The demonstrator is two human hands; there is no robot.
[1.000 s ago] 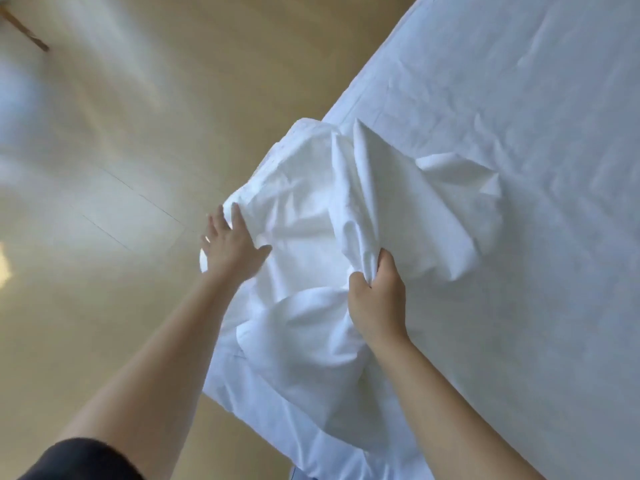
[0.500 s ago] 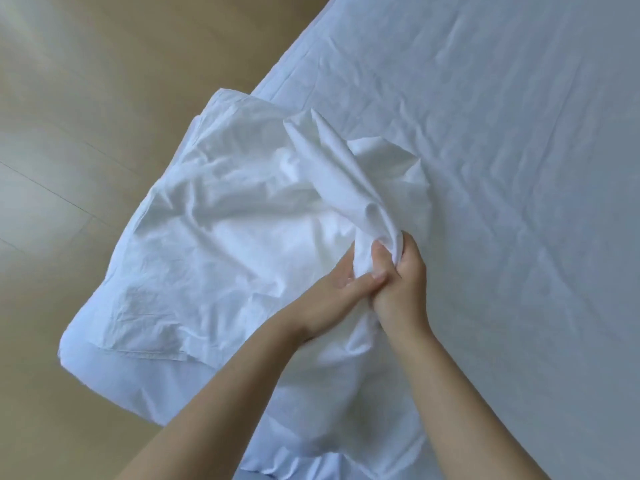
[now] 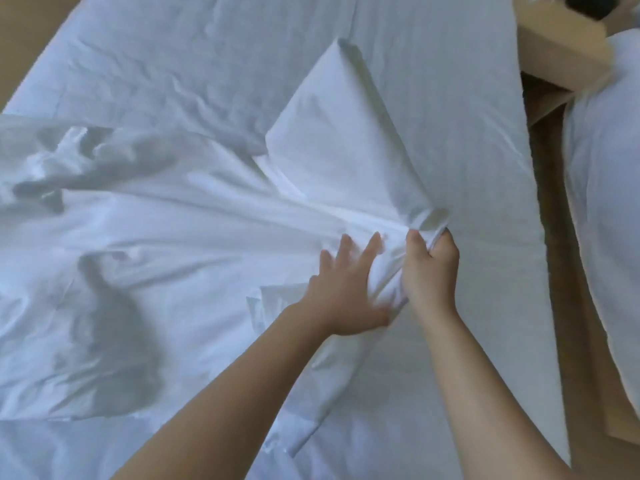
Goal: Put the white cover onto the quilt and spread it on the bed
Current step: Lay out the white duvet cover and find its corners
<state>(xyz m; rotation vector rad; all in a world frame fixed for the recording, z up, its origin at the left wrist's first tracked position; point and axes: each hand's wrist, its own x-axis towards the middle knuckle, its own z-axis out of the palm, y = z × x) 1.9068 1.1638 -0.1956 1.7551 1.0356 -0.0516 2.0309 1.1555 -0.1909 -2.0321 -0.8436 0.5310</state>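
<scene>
1. Half a second ago both hands squeezed one bunch of cloth together. Now the left hand [image 3: 346, 292] has let go of it, and the white cover [image 3: 173, 237] lies pulled out much wider over the bed [image 3: 450, 81].
2. The left hand rests flat on the cover with its fingers spread wide.
3. The right hand [image 3: 429, 268] is just beside it. Its fingers and thumb are curled tight round a bunch of the cover.
4. The cover is white and very wrinkly, with long folds running from the right hand out to the left. One smooth flap [image 3: 332, 133] lies past the hands.
5. Right of the bed is a strip of brown floor [image 3: 554, 271], a wooden stand [image 3: 561, 50] and a big soft white thing [image 3: 609, 202] — I cannot tell what it is.
</scene>
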